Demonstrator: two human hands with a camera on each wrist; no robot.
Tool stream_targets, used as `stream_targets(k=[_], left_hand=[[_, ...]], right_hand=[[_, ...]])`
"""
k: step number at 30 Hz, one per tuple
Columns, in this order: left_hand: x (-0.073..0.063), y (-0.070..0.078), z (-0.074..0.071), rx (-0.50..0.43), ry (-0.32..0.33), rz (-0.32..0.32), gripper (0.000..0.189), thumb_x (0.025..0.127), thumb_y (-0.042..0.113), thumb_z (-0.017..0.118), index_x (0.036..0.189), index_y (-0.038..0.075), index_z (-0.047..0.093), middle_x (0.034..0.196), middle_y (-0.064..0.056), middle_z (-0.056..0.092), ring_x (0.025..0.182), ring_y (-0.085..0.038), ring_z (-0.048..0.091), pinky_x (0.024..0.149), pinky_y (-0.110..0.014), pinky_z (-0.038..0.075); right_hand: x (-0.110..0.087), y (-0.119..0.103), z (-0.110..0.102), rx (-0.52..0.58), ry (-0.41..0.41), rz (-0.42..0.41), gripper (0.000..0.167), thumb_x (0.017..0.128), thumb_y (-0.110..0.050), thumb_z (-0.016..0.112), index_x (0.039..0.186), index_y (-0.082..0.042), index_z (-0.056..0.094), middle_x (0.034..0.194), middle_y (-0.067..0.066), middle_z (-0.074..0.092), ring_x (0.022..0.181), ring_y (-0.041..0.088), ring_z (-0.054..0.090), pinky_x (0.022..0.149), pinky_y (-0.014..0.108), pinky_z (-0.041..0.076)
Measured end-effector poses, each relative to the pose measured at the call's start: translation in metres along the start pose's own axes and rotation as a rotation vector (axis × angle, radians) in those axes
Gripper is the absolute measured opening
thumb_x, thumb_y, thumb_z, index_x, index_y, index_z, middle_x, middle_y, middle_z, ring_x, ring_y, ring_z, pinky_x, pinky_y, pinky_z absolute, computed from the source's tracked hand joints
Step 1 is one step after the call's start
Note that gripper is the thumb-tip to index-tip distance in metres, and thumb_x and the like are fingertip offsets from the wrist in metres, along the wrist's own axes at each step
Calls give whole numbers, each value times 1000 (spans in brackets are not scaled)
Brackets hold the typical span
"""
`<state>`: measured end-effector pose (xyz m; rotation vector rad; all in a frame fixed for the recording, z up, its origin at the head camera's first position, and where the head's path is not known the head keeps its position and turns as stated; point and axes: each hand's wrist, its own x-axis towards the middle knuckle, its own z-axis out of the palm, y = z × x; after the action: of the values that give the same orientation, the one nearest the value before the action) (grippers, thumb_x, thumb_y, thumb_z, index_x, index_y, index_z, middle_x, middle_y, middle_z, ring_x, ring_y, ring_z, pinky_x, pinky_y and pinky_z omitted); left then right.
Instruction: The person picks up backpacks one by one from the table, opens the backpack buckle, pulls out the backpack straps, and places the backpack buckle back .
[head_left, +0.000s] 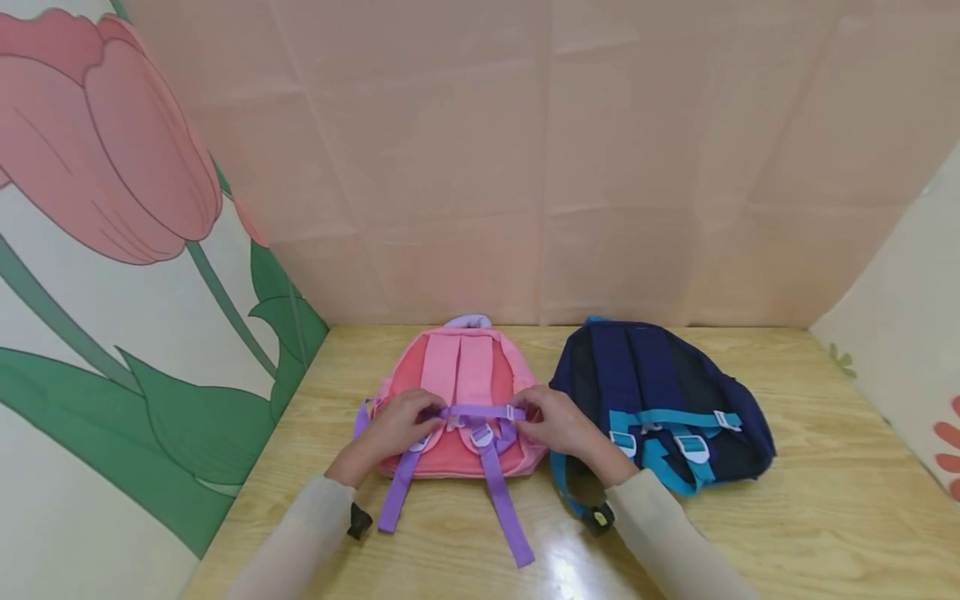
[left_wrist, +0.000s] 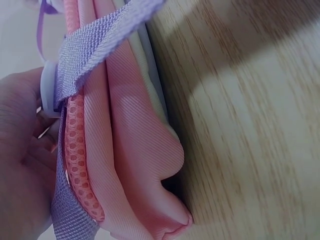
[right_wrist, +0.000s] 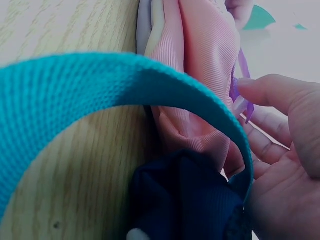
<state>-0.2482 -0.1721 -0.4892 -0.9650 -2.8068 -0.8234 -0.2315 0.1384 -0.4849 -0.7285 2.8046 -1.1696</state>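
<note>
A pink backpack (head_left: 474, 362) lies back side up on the wooden table, its shoulder straps facing me. Across those straps runs a narrow purple chest strap (head_left: 476, 411), drawn fairly taut. My left hand (head_left: 403, 423) pinches its left end between thumb and fingers. At the other end, beside a small white slider (head_left: 512, 412), my right hand (head_left: 558, 425) pinches the strap too. Two loose purple webbing tails (head_left: 504, 504) hang from white buckles toward me. In the left wrist view, purple webbing (left_wrist: 95, 50) crosses the bag's pink side.
Right beside it lies a navy backpack (head_left: 652, 358) with turquoise straps (head_left: 675, 417), under my right forearm. One turquoise strap (right_wrist: 135, 75) loops in front of the right wrist camera. A beige-covered wall (head_left: 540, 167) stands behind; a tulip mural (head_left: 135, 150) is at left.
</note>
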Motion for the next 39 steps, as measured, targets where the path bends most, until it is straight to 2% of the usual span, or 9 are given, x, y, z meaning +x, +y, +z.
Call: stream_targets(k=[10, 23, 26, 32, 36, 39], left_hand=[[1, -1, 0, -10, -5, -18, 20, 95, 17, 73, 114, 11, 71, 108, 0, 69, 104, -17, 63, 93, -39, 53], [5, -3, 1, -8, -18, -17, 21, 95, 16, 73, 115, 10, 71, 109, -1, 69, 104, -17, 63, 93, -38, 53], [4, -1, 0, -10, -25, -24, 22, 95, 16, 72, 116, 10, 70, 110, -1, 69, 104, -17, 63, 94, -39, 53], [2, 1, -9, 7, -35, -75, 23, 98, 18, 69, 121, 12, 68, 115, -1, 68, 112, -19, 61, 98, -41, 51], [2, 0, -19, 70, -26, -114, 26, 99, 22, 68, 123, 14, 68, 124, -3, 67, 122, -22, 59, 104, -44, 49], [2, -3, -30, 108, -29, -119, 30, 98, 24, 68, 127, 13, 68, 128, -6, 65, 125, -25, 58, 105, -47, 48]], right_hand=[[-3, 0, -4, -3, 11, 6, 23, 87, -14, 79, 108, -9, 72, 93, 2, 67, 83, 14, 59, 75, 28, 53], [-3, 3, -7, 2, 0, 25, 26, 87, -17, 80, 110, -9, 71, 95, -1, 67, 86, 14, 60, 77, 29, 54], [-5, 3, -11, -8, 5, 14, 28, 87, -16, 79, 112, -8, 70, 98, 1, 68, 87, 16, 61, 79, 32, 55], [-11, 4, -30, -58, 61, -53, 27, 90, -10, 75, 115, -1, 69, 104, 11, 69, 91, 24, 65, 83, 42, 58], [-18, 9, -54, -148, 84, -71, 28, 91, -12, 74, 116, -1, 68, 107, 14, 69, 95, 27, 66, 86, 47, 56], [-26, 17, -77, -228, 74, -69, 31, 93, -14, 73, 120, 0, 67, 113, 15, 68, 100, 30, 65, 89, 49, 55]])
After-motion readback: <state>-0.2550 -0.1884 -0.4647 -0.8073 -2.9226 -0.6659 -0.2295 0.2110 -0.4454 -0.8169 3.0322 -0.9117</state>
